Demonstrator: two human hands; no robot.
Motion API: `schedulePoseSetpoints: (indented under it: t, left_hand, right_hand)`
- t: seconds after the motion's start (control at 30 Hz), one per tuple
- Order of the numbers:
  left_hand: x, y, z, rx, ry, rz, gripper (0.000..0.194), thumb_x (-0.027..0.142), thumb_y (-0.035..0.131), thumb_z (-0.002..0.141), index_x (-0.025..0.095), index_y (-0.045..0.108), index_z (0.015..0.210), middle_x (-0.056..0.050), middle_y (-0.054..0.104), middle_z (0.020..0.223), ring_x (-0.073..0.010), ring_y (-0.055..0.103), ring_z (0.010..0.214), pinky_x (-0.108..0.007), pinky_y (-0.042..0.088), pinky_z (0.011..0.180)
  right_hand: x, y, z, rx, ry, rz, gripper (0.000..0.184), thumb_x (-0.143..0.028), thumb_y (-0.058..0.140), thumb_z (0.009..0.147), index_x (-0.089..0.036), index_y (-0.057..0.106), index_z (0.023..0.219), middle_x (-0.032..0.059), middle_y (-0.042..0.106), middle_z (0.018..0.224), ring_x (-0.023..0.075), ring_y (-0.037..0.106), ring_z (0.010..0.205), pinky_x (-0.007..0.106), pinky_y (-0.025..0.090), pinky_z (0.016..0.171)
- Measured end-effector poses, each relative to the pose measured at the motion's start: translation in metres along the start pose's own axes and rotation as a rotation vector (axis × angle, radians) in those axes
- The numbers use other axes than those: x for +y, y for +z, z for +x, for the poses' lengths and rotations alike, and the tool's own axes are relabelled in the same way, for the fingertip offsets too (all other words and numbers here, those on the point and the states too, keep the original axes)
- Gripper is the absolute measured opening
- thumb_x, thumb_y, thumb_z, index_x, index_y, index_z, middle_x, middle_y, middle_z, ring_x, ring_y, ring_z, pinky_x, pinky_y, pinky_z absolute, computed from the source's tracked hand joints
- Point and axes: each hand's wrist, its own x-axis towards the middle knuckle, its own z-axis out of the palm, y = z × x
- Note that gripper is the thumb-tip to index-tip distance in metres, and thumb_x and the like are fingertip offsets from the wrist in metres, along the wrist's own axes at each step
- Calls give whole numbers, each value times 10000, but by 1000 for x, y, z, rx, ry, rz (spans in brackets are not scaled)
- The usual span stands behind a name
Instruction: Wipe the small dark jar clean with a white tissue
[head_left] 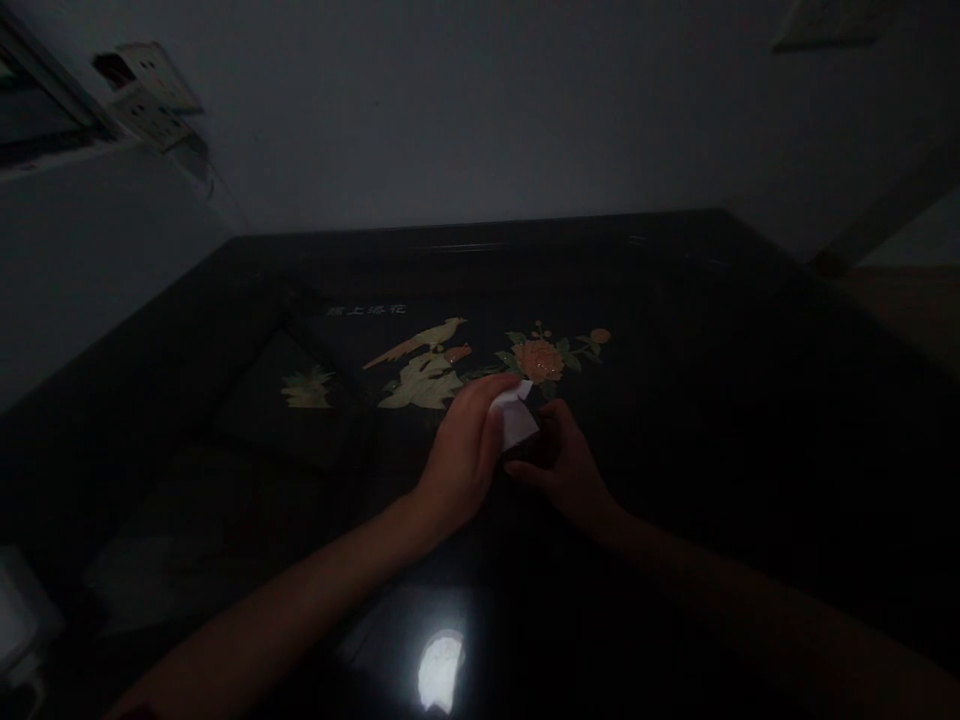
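My left hand [463, 447] and my right hand [566, 465] meet over the middle of a glossy black table [712, 330]. Between them is a small folded piece of white paper [516, 417]. The left hand's fingers curl over the paper's left and top edge. The right hand pinches it from below and to the right, its fingers closed. The paper sits just above the tabletop, in front of an inlaid picture of a bird [421, 343] and an orange flower [538, 360].
The room is dim. A grey wall stands behind the table, with wall sockets [150, 95] at upper left. A lamp's reflection [440, 670] glares on the table's near edge. Something pale [15, 620] lies at the far left.
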Motion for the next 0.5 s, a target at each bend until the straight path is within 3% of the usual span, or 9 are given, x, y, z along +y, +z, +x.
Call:
schedulePoseSetpoints:
  t: [0.1,0.2,0.37,0.5]
  left_hand:
    - [6,-3,4,-8,-44,-54,363,358,365,948,169,600,1151,-103,614,1178,-224,537,1123,-348,367,1003]
    - [10,-5,9,36,-230,-224,322,356,440,914,180,670,1054,-78,662,1097,-227,582,1045,-320,399,963]
    - [5,-6,18,-23,-605,-534,351,354,429,891,153,707,966,-71,726,867,-235,661,835,-306,503,739]
    - [-2,-3,20,-1,-789,-834,301,336,506,853,137,701,965,-85,734,868,-225,680,826,-299,524,725]
  right_hand:
    - [1,-1,-1,3,-27,-36,545,-407,826,574,-250,425,908,-20,558,829,183,565,769,298,465,648]
    - [-1,-2,-2,-20,-34,-35,547,-408,826,583,-256,427,925,-14,570,839,188,575,775,305,467,653]
    - [-6,-2,-2,-64,-21,15,541,-401,832,581,-257,433,917,-4,605,835,196,604,760,310,481,644]
    - [-1,-3,0,-96,-23,92,506,-435,804,628,-253,443,932,0,618,848,183,614,761,289,485,642]
